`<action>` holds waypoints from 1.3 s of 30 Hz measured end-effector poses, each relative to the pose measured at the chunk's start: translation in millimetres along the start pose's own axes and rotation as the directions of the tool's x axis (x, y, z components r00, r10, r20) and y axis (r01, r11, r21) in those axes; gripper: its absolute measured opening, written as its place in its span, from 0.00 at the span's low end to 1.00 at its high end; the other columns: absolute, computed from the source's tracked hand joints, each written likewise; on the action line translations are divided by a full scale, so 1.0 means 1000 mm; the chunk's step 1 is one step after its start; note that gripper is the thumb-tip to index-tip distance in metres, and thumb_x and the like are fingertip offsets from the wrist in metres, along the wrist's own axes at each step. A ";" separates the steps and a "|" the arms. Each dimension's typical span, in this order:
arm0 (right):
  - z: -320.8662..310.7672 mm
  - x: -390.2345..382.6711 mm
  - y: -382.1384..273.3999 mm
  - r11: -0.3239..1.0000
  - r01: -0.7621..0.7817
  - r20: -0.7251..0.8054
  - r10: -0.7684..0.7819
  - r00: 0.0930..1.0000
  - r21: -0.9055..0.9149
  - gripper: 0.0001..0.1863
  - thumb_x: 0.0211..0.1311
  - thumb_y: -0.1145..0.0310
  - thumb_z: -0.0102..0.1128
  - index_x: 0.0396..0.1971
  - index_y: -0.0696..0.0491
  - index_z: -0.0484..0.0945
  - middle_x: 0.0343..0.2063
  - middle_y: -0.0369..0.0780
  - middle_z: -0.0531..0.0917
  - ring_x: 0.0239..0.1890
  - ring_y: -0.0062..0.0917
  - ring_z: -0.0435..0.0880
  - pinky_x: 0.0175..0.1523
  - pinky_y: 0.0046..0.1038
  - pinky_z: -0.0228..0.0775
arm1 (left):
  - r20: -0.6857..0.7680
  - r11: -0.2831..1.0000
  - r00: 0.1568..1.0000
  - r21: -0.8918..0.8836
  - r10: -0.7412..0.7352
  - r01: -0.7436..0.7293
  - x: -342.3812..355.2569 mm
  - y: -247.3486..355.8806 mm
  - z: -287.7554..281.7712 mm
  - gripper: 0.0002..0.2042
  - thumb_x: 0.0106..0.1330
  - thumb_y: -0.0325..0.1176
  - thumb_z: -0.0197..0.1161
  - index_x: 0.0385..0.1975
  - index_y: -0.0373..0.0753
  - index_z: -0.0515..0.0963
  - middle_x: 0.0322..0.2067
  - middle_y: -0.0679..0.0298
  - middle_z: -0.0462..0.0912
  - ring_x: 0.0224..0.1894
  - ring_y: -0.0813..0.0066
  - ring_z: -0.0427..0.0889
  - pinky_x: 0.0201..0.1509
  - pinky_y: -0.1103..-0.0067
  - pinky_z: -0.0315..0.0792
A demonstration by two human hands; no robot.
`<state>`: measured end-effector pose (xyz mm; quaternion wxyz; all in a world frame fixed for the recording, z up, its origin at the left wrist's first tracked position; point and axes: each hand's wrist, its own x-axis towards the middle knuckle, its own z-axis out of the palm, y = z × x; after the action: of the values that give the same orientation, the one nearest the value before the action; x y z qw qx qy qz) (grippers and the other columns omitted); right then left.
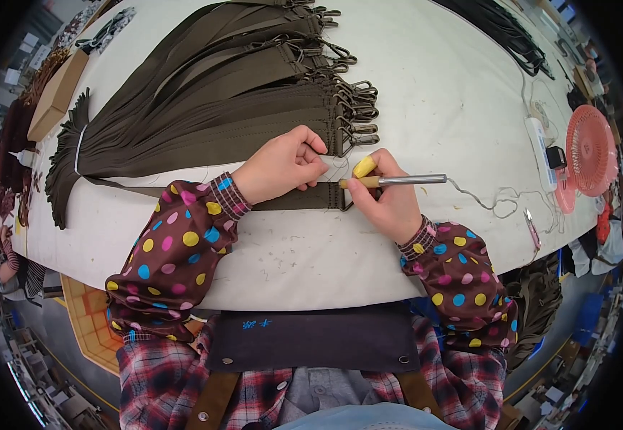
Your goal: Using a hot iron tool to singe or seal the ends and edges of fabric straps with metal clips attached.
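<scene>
Broad bench (304, 269), pale top, grey scuffs and loose thread bits toward front edge. Big bundle of dark olive straps (211, 118) spread across it, white tie (80, 149) cinching left end, metal hooks (358, 100) clustered at right end. Single strap (322, 198) laid along bundle's near side. Cardboard box (59, 94) at left. Black cords (501, 32) heaped far right. Down right side: white power strip (540, 152), pink openwork basket (590, 150), grey cable (485, 199) snaking, small pink-handled snips (532, 229).
</scene>
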<state>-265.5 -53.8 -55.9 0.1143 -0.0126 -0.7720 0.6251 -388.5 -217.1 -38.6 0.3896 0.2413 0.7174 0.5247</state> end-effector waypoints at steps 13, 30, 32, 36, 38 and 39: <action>-0.008 -0.002 -0.003 0.995 0.020 -0.067 -0.013 0.998 0.101 0.11 0.56 0.74 0.59 0.29 0.55 0.64 0.20 0.30 0.71 0.21 0.08 0.66 0.24 0.13 0.58 | 0.055 0.799 0.996 0.595 0.073 -0.091 0.009 0.014 0.016 0.12 0.58 0.41 0.63 0.26 0.37 0.74 0.21 0.63 0.79 0.24 0.72 0.78 0.29 0.76 0.71; 0.000 0.001 -0.004 0.995 -0.018 0.038 0.022 0.999 -0.100 0.11 0.55 0.73 0.61 0.28 0.56 0.65 0.18 0.33 0.71 0.19 0.12 0.67 0.23 0.18 0.60 | 0.007 0.999 1.000 0.029 -0.017 0.017 0.000 0.002 0.008 0.11 0.64 0.34 0.59 0.25 0.35 0.67 0.21 0.67 0.77 0.23 0.84 0.77 0.26 0.86 0.74; 0.000 0.001 -0.004 0.994 -0.019 0.037 0.023 0.999 -0.111 0.11 0.55 0.73 0.61 0.29 0.56 0.65 0.18 0.33 0.72 0.19 0.13 0.67 0.23 0.18 0.60 | 0.002 0.999 1.000 0.047 -0.009 0.009 0.000 0.002 0.009 0.11 0.63 0.33 0.60 0.25 0.35 0.68 0.21 0.66 0.77 0.22 0.84 0.77 0.26 0.87 0.74; 0.000 0.003 -0.003 0.992 -0.019 0.038 0.024 0.999 -0.124 0.11 0.55 0.73 0.61 0.29 0.56 0.65 0.18 0.34 0.72 0.19 0.14 0.68 0.23 0.19 0.61 | -0.001 0.999 1.000 0.043 -0.013 0.013 0.002 0.001 0.008 0.11 0.63 0.33 0.60 0.25 0.34 0.68 0.21 0.66 0.77 0.22 0.84 0.77 0.25 0.87 0.74; 0.000 0.003 -0.004 0.993 -0.023 0.038 0.027 0.999 -0.117 0.11 0.55 0.73 0.61 0.29 0.56 0.65 0.18 0.34 0.73 0.19 0.14 0.69 0.23 0.19 0.61 | 0.000 0.999 1.000 0.044 -0.016 0.016 0.003 0.001 0.008 0.11 0.63 0.34 0.60 0.25 0.34 0.68 0.21 0.66 0.76 0.22 0.84 0.77 0.25 0.87 0.74; 0.000 0.004 -0.006 0.991 -0.022 0.040 0.028 0.999 -0.130 0.11 0.55 0.73 0.61 0.29 0.56 0.65 0.18 0.34 0.73 0.19 0.14 0.69 0.24 0.19 0.61 | 0.000 0.999 1.000 0.045 -0.016 0.016 0.003 0.002 0.007 0.11 0.63 0.34 0.60 0.25 0.34 0.68 0.21 0.66 0.76 0.22 0.84 0.77 0.25 0.87 0.74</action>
<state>-268.5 -54.8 -49.6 0.0892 -0.0165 -0.8131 0.5750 -384.2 -210.4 -38.9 0.3882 0.2443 0.7309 0.5055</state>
